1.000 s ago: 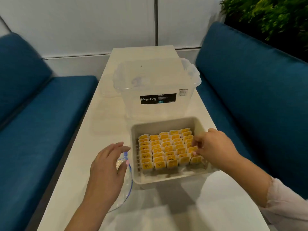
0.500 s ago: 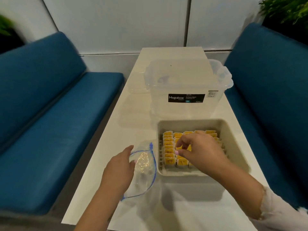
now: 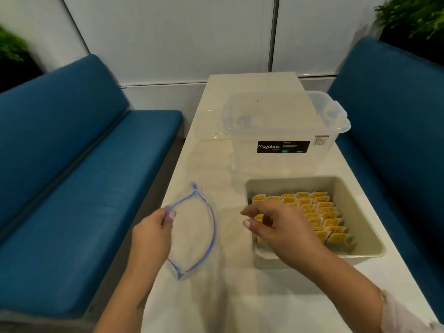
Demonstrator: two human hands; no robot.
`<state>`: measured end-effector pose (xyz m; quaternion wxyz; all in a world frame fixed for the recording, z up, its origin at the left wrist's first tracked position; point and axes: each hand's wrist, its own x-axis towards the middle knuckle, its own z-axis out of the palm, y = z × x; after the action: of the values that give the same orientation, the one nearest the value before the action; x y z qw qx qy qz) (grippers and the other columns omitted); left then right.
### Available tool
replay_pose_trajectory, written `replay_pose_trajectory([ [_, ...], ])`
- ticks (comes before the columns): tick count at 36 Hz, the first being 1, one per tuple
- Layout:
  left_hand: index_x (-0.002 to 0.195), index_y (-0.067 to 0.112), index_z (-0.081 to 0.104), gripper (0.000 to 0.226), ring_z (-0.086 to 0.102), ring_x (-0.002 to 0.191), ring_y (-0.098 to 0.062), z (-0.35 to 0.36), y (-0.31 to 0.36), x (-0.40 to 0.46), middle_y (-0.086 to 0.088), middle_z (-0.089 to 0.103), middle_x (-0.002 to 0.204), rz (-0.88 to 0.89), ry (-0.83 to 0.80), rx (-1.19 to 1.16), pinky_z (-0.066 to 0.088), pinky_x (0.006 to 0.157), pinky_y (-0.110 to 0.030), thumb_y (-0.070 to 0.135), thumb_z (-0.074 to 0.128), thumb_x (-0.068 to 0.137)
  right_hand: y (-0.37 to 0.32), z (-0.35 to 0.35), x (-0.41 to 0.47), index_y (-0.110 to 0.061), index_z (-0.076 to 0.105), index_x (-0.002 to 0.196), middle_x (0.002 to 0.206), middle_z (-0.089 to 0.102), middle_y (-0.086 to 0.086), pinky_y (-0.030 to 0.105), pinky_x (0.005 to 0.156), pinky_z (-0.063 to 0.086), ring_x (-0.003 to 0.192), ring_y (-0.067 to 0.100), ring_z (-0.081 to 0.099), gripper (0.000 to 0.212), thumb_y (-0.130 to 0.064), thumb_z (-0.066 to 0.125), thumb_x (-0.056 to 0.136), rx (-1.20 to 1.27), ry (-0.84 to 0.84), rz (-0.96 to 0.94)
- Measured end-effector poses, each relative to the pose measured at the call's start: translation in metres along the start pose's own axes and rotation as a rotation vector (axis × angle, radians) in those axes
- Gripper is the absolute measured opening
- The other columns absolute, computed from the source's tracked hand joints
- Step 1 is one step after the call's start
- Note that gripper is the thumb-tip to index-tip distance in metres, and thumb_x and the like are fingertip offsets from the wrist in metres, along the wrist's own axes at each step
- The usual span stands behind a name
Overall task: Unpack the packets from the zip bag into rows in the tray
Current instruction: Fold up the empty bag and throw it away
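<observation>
A clear zip bag (image 3: pixel 194 239) with a blue zip lies on the white table, left of the tray, its mouth spread wide. I see no packets inside it. My left hand (image 3: pixel 151 234) pinches the left rim of the bag's mouth. A beige tray (image 3: pixel 360 254) holds several rows of yellow packets (image 3: pixel 322 212) standing on edge. My right hand (image 3: pixel 281 227) hovers over the tray's left side, fingers loosely curled and pointing toward the bag, with nothing seen in them. It hides the packets on the left.
A clear lidded Megabox container (image 3: pixel 283 131) stands just behind the tray, with a clear lid (image 3: pixel 209 126) lying to its left. Blue sofas (image 3: pixel 72 188) flank the narrow table (image 3: pixel 240 296) on both sides. Plants sit in the far corners.
My right hand has drawn left off the packet rows toward the tray's left edge. My left hand has taken hold of the bag's rim, and the mouth gapes wider. The view has swung left.
</observation>
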<state>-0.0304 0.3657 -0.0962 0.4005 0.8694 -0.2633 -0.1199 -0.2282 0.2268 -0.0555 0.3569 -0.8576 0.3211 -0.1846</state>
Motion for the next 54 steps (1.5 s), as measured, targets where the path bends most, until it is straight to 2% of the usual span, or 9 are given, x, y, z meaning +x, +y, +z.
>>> replay_pose_trajectory([
  [6, 0.088, 0.033, 0.065, 0.019, 0.065, 0.094, -0.023, -0.015, 0.022, -0.003, 0.008, 0.066, 0.098, -0.106, -0.035, -0.464, 0.055, 0.08, -0.044, 0.027, 0.048, 0.096, -0.04, 0.035, -0.016, -0.042, 0.033, 0.142, 0.142, 0.029, -0.032, 0.015, 0.109, 0.026, 0.128, -0.013, 0.03, 0.052, -0.039, 0.052, 0.094, 0.141, -0.126, -0.056],
  [13, 0.123, 0.021, 0.058, 0.036, 0.065, 0.101, -0.024, -0.01, 0.052, -0.02, 0.0, 0.065, 0.118, -0.16, -0.254, -0.733, 0.057, 0.076, -0.035, 0.037, 0.041, 0.096, -0.064, 0.057, -0.02, -0.056, -0.018, 0.129, 0.141, -0.024, -0.035, 0.023, 0.117, -0.003, 0.137, -0.011, -0.018, 0.051, -0.057, 0.016, 0.091, 0.042, -0.22, -0.097],
  [21, 0.126, 0.033, 0.052, 0.056, 0.064, 0.106, -0.021, -0.01, 0.067, -0.032, 0.006, 0.068, 0.114, -0.113, -0.498, -0.888, 0.052, 0.091, -0.043, 0.06, 0.041, 0.078, -0.06, 0.073, -0.024, -0.054, -0.026, 0.133, 0.137, -0.051, -0.021, 0.043, 0.106, -0.033, 0.126, 0.008, -0.05, 0.08, -0.081, -0.032, 0.058, -0.188, -0.059, -0.112],
  [27, 0.116, 0.024, 0.063, 0.035, 0.066, 0.103, -0.018, -0.013, 0.062, -0.03, 0.003, 0.068, 0.114, -0.114, -0.541, -0.877, 0.054, 0.085, -0.035, 0.037, 0.047, 0.087, -0.057, 0.061, -0.024, -0.062, 0.007, 0.133, 0.142, -0.035, -0.033, 0.039, 0.106, -0.031, 0.13, -0.001, -0.042, 0.078, -0.087, -0.016, 0.063, -0.004, 0.054, -0.072],
  [30, 0.105, 0.027, 0.069, 0.028, 0.065, 0.105, -0.025, -0.018, 0.06, -0.025, 0.004, 0.068, 0.115, -0.121, -0.572, -0.932, 0.053, 0.088, -0.045, 0.032, 0.049, 0.087, -0.056, 0.043, -0.019, -0.061, 0.011, 0.133, 0.148, -0.022, -0.034, 0.043, 0.116, -0.009, 0.138, -0.003, -0.026, 0.068, -0.084, 0.032, 0.073, 0.115, 0.204, 0.015],
  [34, 0.119, 0.019, 0.058, 0.028, 0.069, 0.096, -0.027, -0.026, 0.064, -0.022, 0.004, 0.069, 0.112, -0.141, -0.65, -1.015, 0.058, 0.068, -0.037, 0.02, 0.043, 0.095, -0.054, 0.008, -0.011, -0.04, 0.017, 0.147, 0.155, 0.023, -0.008, 0.04, 0.106, 0.031, 0.14, 0.02, 0.028, 0.092, -0.038, 0.073, 0.075, 0.552, 0.138, 0.296],
  [38, 0.122, 0.019, 0.056, 0.031, 0.068, 0.097, -0.027, -0.027, 0.067, -0.021, 0.004, 0.068, 0.115, -0.144, -0.751, -0.994, 0.058, 0.074, -0.04, 0.02, 0.044, 0.093, -0.043, -0.011, -0.006, -0.024, 0.05, 0.129, 0.111, 0.071, 0.004, 0.036, 0.079, 0.056, 0.089, 0.025, 0.07, 0.062, -0.02, 0.07, 0.071, 0.833, -0.175, 0.342],
  [47, 0.134, 0.031, 0.044, 0.05, 0.064, 0.103, -0.031, -0.037, 0.055, -0.006, -0.004, 0.058, 0.131, -0.074, -1.075, -0.868, 0.046, 0.095, -0.051, 0.013, 0.052, 0.088, -0.031, -0.025, -0.004, -0.017, 0.064, 0.113, 0.111, 0.069, 0.014, 0.024, 0.048, 0.053, 0.049, 0.016, 0.059, 0.046, 0.013, 0.041, 0.087, 1.203, -0.242, 0.314],
  [54, 0.102, 0.019, 0.073, 0.043, 0.068, 0.074, -0.023, -0.023, 0.052, -0.012, -0.013, 0.063, 0.12, -0.173, -1.014, -1.279, 0.057, 0.063, -0.03, -0.002, 0.052, 0.07, -0.023, -0.016, -0.002, 0.003, 0.073, 0.081, 0.106, 0.07, 0.015, 0.019, 0.044, 0.05, 0.051, 0.013, 0.05, 0.04, 0.017, 0.036, 0.09, 1.244, -0.22, 0.347],
])
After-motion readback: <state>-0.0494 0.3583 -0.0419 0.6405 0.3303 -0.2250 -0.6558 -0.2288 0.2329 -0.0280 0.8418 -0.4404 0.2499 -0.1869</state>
